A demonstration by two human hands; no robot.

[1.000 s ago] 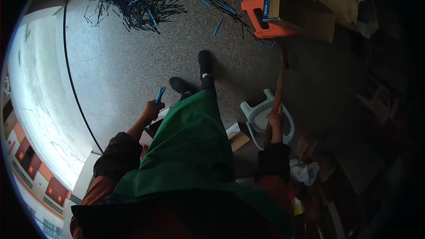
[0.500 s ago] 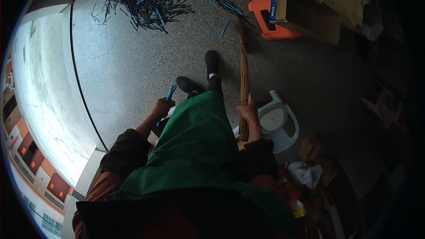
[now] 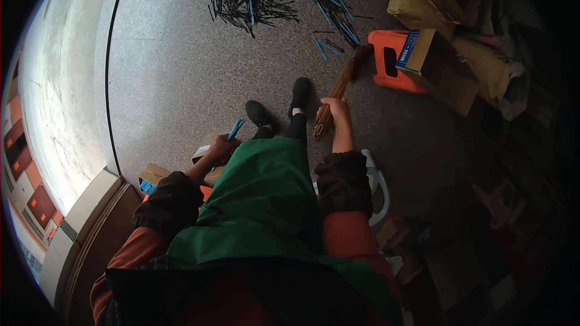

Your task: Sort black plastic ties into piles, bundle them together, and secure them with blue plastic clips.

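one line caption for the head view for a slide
Person in green apron grips a brown straw broom in the right hand and blue sticks in the left hand.

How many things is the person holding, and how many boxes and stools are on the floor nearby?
Broom in right hand: 1
Blue sticks in left hand: 1 small bunch
Orange stool: 1
Cardboard boxes by the stool: 2
Total: 5
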